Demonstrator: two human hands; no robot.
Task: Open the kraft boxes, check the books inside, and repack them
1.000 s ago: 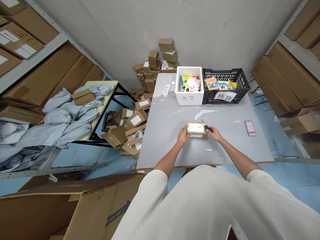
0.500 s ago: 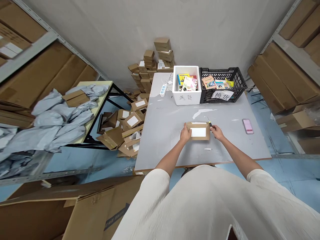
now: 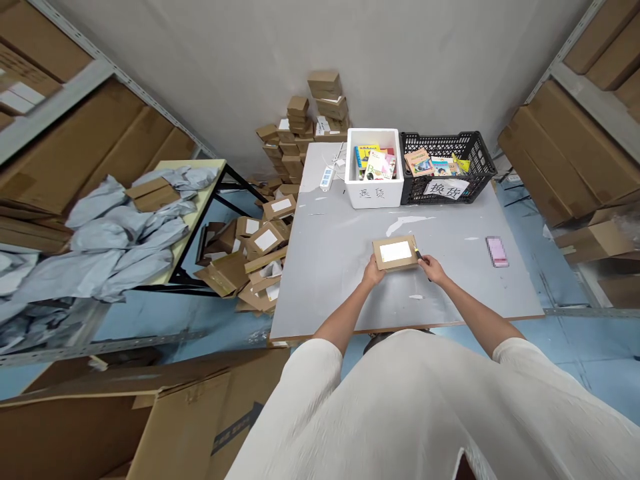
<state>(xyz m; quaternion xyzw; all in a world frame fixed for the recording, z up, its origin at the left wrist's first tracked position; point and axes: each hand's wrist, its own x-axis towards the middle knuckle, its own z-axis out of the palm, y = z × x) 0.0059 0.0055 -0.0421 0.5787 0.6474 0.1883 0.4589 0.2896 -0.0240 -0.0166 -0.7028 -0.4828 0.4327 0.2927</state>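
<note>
A small brown cardboard box (image 3: 379, 248) with a white label on top is between my hands over the grey table (image 3: 330, 267). My left hand (image 3: 373, 272) grips its left end near the lower corner. In my right hand (image 3: 433, 269) is a utility knife (image 3: 419, 254) with a dark handle and a yellow part. The knife's front end lies against the right end of the box. Whether the blade is in the cardboard is too small to tell.
Behind the box stand a white foam bin (image 3: 373, 195) and a black plastic crate (image 3: 485, 167), both holding books. A phone (image 3: 497, 252) lies at the right, a power strip (image 3: 327, 178) at the back left. Opened cartons (image 3: 265, 241) heap beside the table; grey parcels (image 3: 100, 237) cover a side table.
The box has turned slightly and its far side has tilted up. The knife, which pointed away past the box's corner, now has its front end at the box's right edge.
</note>
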